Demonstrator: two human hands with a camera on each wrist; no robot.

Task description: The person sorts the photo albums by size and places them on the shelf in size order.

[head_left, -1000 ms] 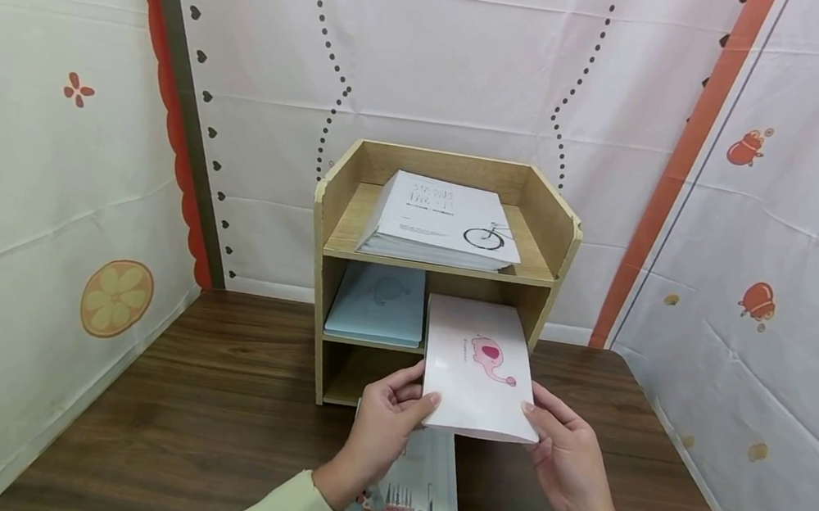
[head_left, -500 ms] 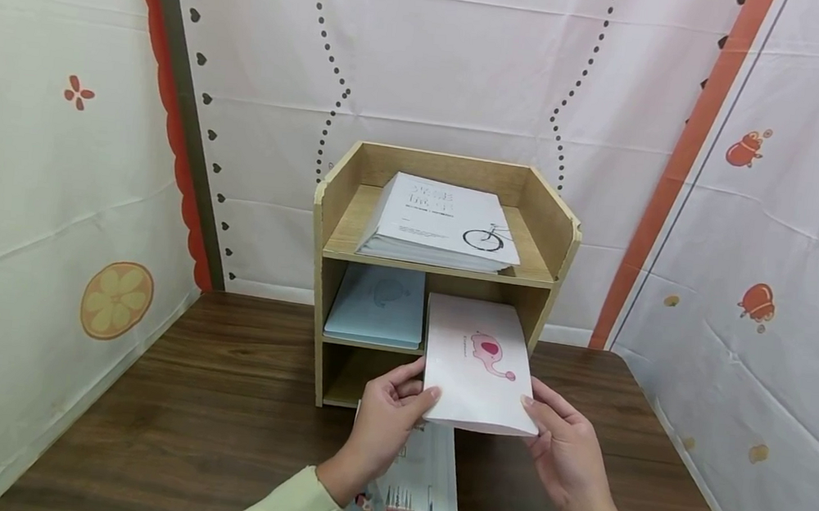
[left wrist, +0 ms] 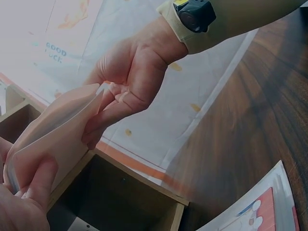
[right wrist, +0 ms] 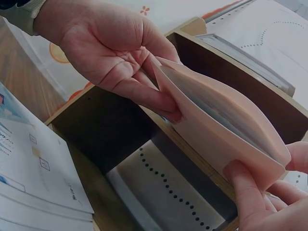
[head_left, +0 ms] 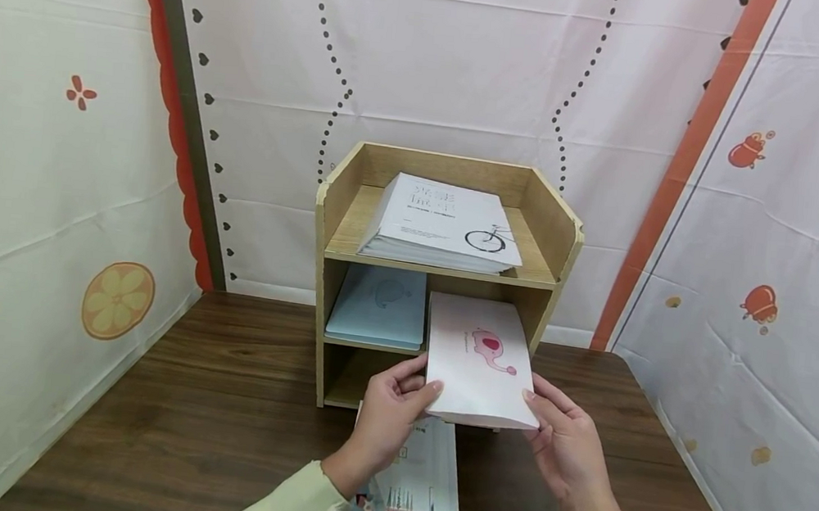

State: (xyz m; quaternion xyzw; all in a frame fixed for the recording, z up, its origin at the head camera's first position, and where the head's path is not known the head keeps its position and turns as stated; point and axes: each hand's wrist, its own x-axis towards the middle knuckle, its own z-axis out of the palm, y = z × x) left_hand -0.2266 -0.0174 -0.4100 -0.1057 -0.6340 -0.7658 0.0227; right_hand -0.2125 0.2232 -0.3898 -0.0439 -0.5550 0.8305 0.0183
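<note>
Both hands hold a pale pink notebook (head_left: 474,385) with a pink elephant on its cover. The left hand (head_left: 386,422) pinches its near left corner, thumb on the cover and fingers beneath; the right hand (head_left: 571,460) grips the near right corner the same way. The far part of the notebook lies inside the right middle compartment of a small wooden shelf (head_left: 319,304), while the near part sticks out. Its cover and pages gape slightly at the near edge in the right wrist view. Left of the divider lies a light blue notebook (head_left: 378,306).
A thick white book (head_left: 450,222) with a bicycle drawing rests on the shelf's top tier. In front of the shelf, a stack of books (head_left: 414,474) lies on the dark wooden table (head_left: 163,429), partly behind the left forearm. Printed white cloth (head_left: 443,61) surrounds the table.
The pink notebook has slid slightly farther into the compartment, its near edge now a little closer to the shelf. Both hands have moved forward with it, keeping their grip.
</note>
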